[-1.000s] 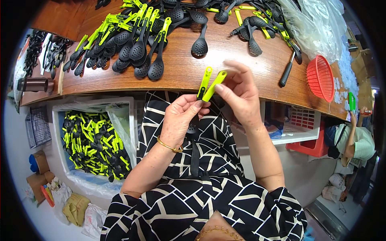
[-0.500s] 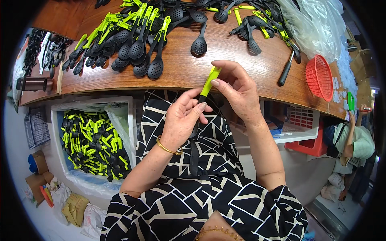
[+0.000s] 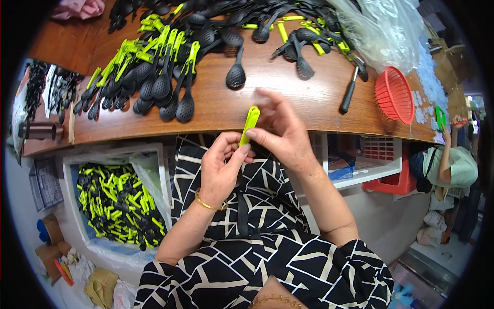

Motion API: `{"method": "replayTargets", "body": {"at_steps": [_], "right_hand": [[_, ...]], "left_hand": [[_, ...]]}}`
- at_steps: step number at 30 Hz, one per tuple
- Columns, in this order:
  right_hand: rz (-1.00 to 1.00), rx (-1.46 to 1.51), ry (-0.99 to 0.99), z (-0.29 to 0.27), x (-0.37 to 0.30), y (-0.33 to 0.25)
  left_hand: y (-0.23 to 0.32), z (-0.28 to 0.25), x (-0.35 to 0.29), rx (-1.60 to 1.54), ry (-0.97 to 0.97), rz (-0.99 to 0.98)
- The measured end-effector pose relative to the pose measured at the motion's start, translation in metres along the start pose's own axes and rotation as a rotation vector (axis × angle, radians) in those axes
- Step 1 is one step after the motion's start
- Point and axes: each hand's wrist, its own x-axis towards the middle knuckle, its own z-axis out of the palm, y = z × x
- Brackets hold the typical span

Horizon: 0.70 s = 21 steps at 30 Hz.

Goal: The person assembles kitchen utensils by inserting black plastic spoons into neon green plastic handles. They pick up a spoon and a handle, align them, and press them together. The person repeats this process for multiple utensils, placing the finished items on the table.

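Over my lap, in front of the bench edge, my left hand point(image 3: 222, 166) is closed around the lower part of a slotted spoon's lime-green handle point(image 3: 250, 123). The handle's top end points up and slightly right. My left fingers hide most of the spoon's black part. Close on the other side is my right hand point(image 3: 282, 131), its thumb touching the handle and its other fingers raised and apart. The index finger is smeared by motion. Ahead on the bench lies a pile of black slotted spoons with green handles point(image 3: 163, 85). A single black spoon point(image 3: 236, 74) lies nearer the middle.
A wooden bench point(image 3: 216, 110) spans the front. A lined bin point(image 3: 162, 206) of green and black pieces stands below left. On the bench's right are a red basket point(image 3: 395, 95), a black-handled tool point(image 3: 350, 92) and clear plastic bags point(image 3: 381, 31). A co-worker point(image 3: 453, 162) is at far right.
The view has shifted, so the bench sits lower and further left. My right index finger has lifted off the handle's top. My left hand still holds the slotted spoon.
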Motion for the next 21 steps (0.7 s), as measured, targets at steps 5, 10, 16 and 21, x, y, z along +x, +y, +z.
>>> {"method": "replayTargets", "body": {"at_steps": [5,10,16,21], "right_hand": [[-0.037,-0.064,-0.135,0.009,-0.013,0.006],[-0.293,-0.4,-0.446,-0.016,0.02,-0.007],[-0.57,-1.146,0.207,-0.111,0.07,-0.012],[-0.323,-0.965,0.339,-0.128,0.077,0.009]], "left_hand": [[-0.007,-0.007,-0.009,0.274,0.103,0.203],[0.004,-0.074,-0.039,0.631,0.193,0.267],[-0.064,-0.283,-0.167,1.158,0.802,-0.017],[-0.097,-0.308,-0.217,1.711,0.957,-0.413]]}}
